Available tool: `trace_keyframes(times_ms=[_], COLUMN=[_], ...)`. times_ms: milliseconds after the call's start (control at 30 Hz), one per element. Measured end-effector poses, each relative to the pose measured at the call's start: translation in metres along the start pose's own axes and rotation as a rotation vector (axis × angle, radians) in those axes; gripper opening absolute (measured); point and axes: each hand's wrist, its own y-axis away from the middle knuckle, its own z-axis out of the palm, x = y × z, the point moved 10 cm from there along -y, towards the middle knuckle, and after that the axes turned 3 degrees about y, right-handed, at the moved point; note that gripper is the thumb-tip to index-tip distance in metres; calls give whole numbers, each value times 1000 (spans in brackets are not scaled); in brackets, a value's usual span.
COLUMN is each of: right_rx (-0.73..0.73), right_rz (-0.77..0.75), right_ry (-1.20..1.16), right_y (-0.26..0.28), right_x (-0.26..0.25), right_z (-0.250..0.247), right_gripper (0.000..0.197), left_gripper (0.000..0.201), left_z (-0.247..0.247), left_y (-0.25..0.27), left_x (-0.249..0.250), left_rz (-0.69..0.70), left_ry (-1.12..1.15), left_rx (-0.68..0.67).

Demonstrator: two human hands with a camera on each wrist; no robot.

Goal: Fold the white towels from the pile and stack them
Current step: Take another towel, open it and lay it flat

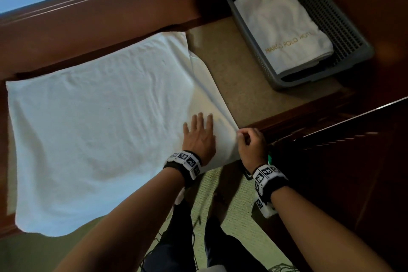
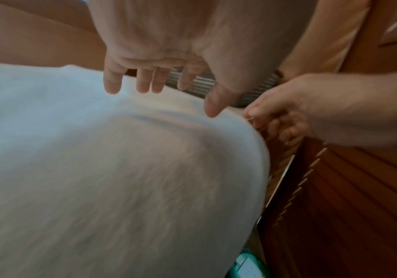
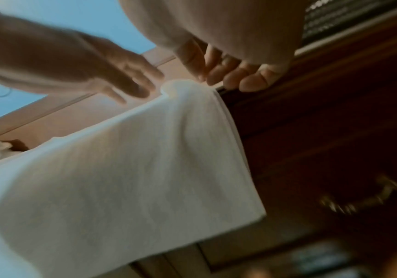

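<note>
A large white towel (image 1: 92, 121) lies spread over the beige table top (image 1: 234, 77), its near edge hanging over the front. My left hand (image 1: 199, 132) lies flat on the towel near its right edge, fingers straight and spread. Just to the right, my right hand (image 1: 247, 139) pinches the towel's near right corner between thumb and fingertips at the table's front edge. The left wrist view shows the left hand's fingers (image 2: 145, 82) over the towel (image 2: 97, 178). In the right wrist view, the right hand's fingertips (image 3: 213, 75) hold the towel's corner (image 3: 181, 88).
A grey plastic basket (image 1: 353, 35) stands at the back right of the table with a folded white towel (image 1: 284, 28) bearing gold lettering inside. A dark wooden headboard (image 1: 110, 17) runs along the back. A wooden louvred cabinet (image 1: 342, 172) stands at right.
</note>
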Motion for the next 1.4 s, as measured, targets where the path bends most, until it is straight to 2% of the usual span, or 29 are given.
trace_keyframes(times_ms=[100,167,267,400,467,500,533,567,767,900,1000,1100,1200,1233,1300,1400], right_rx=[-107,-191,-273,-448,-550,-591,-605,-593,-518,-520,-506,-450,-462,-468,-453,-334], right_rz=[-38,-23,-37,12,47,61,89,117,276,341,318,315,334,329,323,204], right_ry=[208,336,393,393,416,437,442,413,-81,-254,-278,-211,-209,-215,-222,-301], right_y=[-26,-42,-69,-106,-121,-128,-136,-146,-197,-226,-249,-281,-343,-359,-376,-357], right_x=[-23,-34,-55,-82,-93,-98,-103,-107,-133,-143,-157,-163,-135,-133,-142,-215], right_z=[23,37,59,90,105,112,117,121,143,164,174,181,216,222,226,197], right_gripper=[30,31,19,43,34,35,44,49,48,20,16,30,75,83,72,36], left_gripper=[67,66,66,68,69,70,72,74,90,97,97,98,99,99,99,100], left_z=[15,18,12,6,2,0,-1,-2,-10,-13,-11,-10,-10,-9,-9,-9], left_y=[1,-2,-16,-41,-50,-53,-56,-59,-86,-107,-112,-113,-113,-113,-113,-114], left_x=[-43,-61,-81,-108,-117,-121,-125,-129,-149,-154,-154,-154,-154,-155,-155,-156], left_rz=[-96,-94,-99,-151,-157,-160,-165,-171,-208,-199,-201,-199,-196,-195,-192,-193], left_ry=[43,8,-16,-21,-31,-33,-29,-18,7,29,51,60,73,78,83,89], left_rx=[-46,-47,-40,-68,-57,-54,-54,-53,-24,-2,9,0,-29,-36,-43,-43])
